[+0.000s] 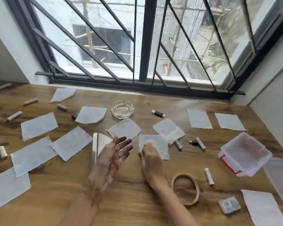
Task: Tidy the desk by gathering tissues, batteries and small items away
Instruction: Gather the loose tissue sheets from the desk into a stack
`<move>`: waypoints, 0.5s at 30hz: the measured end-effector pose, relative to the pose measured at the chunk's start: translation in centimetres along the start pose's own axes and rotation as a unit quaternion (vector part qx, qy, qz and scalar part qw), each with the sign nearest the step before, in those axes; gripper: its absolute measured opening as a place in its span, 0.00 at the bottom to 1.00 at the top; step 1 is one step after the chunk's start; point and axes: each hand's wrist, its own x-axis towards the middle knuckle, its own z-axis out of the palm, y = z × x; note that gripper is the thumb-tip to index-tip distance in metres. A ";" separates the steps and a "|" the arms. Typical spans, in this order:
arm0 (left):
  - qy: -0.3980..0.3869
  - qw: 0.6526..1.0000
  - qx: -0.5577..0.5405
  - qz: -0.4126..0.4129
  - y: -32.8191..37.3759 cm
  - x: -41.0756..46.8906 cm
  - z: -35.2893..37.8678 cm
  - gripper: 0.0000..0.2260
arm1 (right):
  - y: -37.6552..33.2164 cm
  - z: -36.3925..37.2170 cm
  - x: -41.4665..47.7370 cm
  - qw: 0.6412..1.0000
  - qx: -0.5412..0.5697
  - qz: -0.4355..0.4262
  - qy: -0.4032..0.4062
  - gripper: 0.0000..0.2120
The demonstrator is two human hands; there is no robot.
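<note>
Several white tissues lie scattered over the wooden desk (131, 198). My right hand (149, 158) rests palm down on the near corner of one tissue (155, 145) at the desk's middle, fingers on the paper. My left hand (115, 153) hovers just left of it, palm up, fingers straight, holding nothing. Several batteries lie about, one (209, 176) to the right of my right arm, another (201, 143) farther back, others (15, 115) at the far left. A clear plastic box (245, 154) with a red latch stands open at the right, its lid (279, 176) beside it.
A glass ashtray (122, 109) sits at the back centre, a dark lighter (158, 114) to its right. A tape roll (186, 189) lies by my right forearm, a small clear case (230, 207) near it. A silver folded sheet (98, 144) lies behind my left hand. A barred window runs along the desk's far edge.
</note>
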 end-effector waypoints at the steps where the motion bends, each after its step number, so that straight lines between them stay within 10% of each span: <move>1: 0.007 1.000 -0.001 -0.008 -0.3 0.2 -0.2 0.15 | 0.3 0.1 -0.1 1.000 0.026 0.008 0.009 0.01; 6: 0.016 0.997 -0.012 -0.073 -1.2 0.9 -0.4 0.14 | -1.1 -2.8 0.2 0.961 0.233 0.105 0.106 0.05; 15: -0.167 0.956 -0.159 -0.184 0.0 1.0 0.4 0.36 | -4.1 -3.5 -1.6 0.965 0.212 -0.147 0.050 0.11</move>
